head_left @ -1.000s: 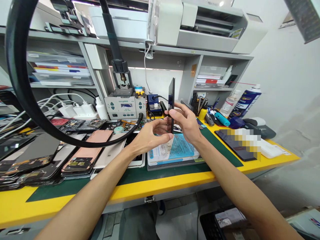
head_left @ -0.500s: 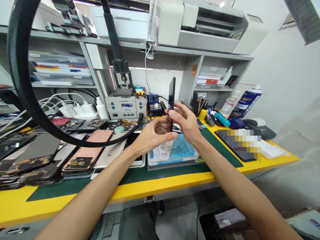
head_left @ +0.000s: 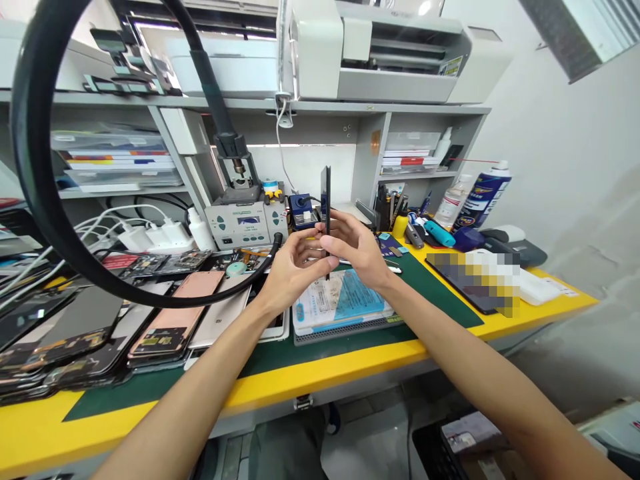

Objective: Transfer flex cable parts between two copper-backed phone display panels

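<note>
Upright and nearly edge-on to me, a thin black phone (head_left: 325, 197) is held between both hands. My left hand (head_left: 295, 270) grips it from the left, thumb pointing across its lower end. From the right, my right hand (head_left: 357, 250) closes on it, thumb against the near edge and fingers behind. Which parts the far fingertips touch is partly hidden. Below the hands lies a blue and white packet (head_left: 345, 303) on a grey perforated pad (head_left: 345, 333), both on the green mat (head_left: 440, 310).
Stacked phones and screens (head_left: 170, 320) cover the left side. A black hose (head_left: 150, 297) loops over them from the grey hot-air station (head_left: 245, 223). At right lie a dark phone (head_left: 465, 287), a blue spray can (head_left: 483, 193) and a yellow bottle (head_left: 400, 223).
The view has shifted slightly, so the hands and phone appear a little further left and the phone lower. Both hands keep their hold on the phone.
</note>
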Available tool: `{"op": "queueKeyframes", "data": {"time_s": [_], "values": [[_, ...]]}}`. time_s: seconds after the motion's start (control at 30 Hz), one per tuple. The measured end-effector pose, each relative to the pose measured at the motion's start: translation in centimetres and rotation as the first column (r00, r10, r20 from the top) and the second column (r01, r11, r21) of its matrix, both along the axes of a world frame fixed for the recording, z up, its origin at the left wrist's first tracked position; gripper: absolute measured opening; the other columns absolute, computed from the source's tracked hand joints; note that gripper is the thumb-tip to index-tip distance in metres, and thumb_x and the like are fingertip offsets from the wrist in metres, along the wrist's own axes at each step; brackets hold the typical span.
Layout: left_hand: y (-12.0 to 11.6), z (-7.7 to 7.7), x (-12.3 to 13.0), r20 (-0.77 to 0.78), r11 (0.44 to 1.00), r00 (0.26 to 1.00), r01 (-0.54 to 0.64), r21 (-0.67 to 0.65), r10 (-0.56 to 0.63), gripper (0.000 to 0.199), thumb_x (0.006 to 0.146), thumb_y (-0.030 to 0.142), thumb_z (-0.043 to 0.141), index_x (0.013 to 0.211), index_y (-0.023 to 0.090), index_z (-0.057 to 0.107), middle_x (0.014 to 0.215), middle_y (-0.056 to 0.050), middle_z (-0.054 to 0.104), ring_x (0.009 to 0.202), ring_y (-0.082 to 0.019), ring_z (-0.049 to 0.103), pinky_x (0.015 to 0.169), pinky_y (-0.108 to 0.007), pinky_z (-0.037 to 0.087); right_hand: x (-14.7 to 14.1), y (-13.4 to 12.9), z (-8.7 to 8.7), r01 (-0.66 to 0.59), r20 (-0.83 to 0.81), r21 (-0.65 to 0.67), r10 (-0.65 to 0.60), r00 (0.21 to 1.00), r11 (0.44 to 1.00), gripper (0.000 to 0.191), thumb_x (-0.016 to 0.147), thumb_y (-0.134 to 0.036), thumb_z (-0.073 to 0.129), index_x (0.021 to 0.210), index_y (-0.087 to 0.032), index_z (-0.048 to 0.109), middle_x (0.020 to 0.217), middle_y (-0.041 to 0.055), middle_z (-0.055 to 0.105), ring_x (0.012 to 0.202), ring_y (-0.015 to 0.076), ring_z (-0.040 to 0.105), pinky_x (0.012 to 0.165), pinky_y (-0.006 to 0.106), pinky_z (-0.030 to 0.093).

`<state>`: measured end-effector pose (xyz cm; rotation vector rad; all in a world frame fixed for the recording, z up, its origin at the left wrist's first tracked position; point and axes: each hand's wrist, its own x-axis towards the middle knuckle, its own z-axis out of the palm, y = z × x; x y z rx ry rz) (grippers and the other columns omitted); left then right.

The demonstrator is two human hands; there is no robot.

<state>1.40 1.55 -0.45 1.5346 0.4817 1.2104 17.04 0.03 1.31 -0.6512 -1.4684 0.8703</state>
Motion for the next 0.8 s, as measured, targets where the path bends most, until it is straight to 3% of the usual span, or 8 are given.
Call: {"op": "queueKeyframes", "data": {"time_s": [0.23,0.43,0.67,0.8], "values": [[0.05,-0.01,-0.09,-0.033,1.0,0.999,-0.009,-0.024,0.008,0.065,0.071,0.03,0.084,0.126,0.018,0.052,0.13,-0.012,0.062,0.118,-0.026,0.06,0.094,-0.036,0.051,0.21,0.2,-0.25,-0.001,-0.007,0.01,0.001,1.0,1.0,0.062,0.076,-0.045,0.079,0.127,-0.021,0.054,0.118,0.0101,0.065,0.114,0.0263,0.061,0.095,0.039,0.052],[0.08,-0.07,-0.18,-0.045,0.998,0.999,0.011,-0.054,-0.014,0.065,0.072,0.029,0.083,0.127,0.019,0.051,0.125,-0.01,0.063,0.111,-0.023,0.062,0.092,-0.035,0.052,0.29,0.24,-0.29,0.002,-0.011,-0.022,-0.002,1.0,1.0,0.069,0.076,-0.042,0.08,0.133,-0.018,0.051,0.118,0.0116,0.064,0.111,0.0269,0.063,0.093,0.039,0.052],[0.23,-0.45,0.06,0.019,0.984,0.997,0.081,-0.157,-0.079,0.065,0.074,0.026,0.081,0.13,0.018,0.048,0.113,-0.008,0.064,0.097,-0.021,0.065,0.086,-0.039,0.054,0.26,0.58,-0.59,0.007,-0.011,-0.052,-0.008,1.0,0.999,0.072,0.076,-0.042,0.08,0.136,-0.017,0.049,0.115,0.0111,0.066,0.106,0.0249,0.065,0.091,0.038,0.053],[-0.05,-0.28,0.44,0.061,0.964,0.993,0.113,-0.242,-0.101,0.057,0.074,0.023,0.078,0.125,0.019,0.052,0.112,-0.008,0.066,0.101,-0.022,0.064,0.084,-0.039,0.054,0.21,0.94,-0.73,0.063,0.013,-0.108,-0.062,0.998,0.992,0.079,0.073,-0.046,0.081,0.139,-0.016,0.047,0.117,0.012,0.064,0.099,0.0228,0.067,0.086,0.034,0.055]]}}
